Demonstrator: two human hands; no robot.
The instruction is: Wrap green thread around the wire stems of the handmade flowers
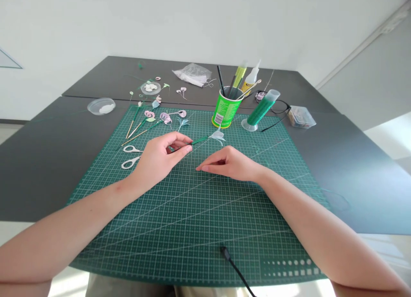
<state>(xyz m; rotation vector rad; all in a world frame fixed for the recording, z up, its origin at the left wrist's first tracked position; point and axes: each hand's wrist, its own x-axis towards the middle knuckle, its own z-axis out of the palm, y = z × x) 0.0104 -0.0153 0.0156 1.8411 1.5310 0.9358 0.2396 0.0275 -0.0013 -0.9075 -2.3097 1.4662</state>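
Observation:
My left hand (163, 153) pinches the green-wrapped stem of a handmade artificial flower (217, 136). Its pale blue-white petals point to the right, above the cutting mat. My right hand (224, 162) is just below and right of the stem, thumb and fingertips pressed together; whatever they hold, if anything, is too fine to make out. White-handled scissors (130, 163) lie beside my left wrist, their blades hidden under the hand. Behind my left hand lie several finished flowers on sticks, among them a lilac flower (165, 118) and a pink flower (149, 114).
The green cutting mat (180, 228) covers the table's front. Toward the back stand a green can (227, 110) of tools, a glue bottle (251, 77) and a green tape tube (261, 110). Eyeglasses (279, 104), a clear box (302, 117), petal dishes (101, 106) and a black cable (234, 265) lie around.

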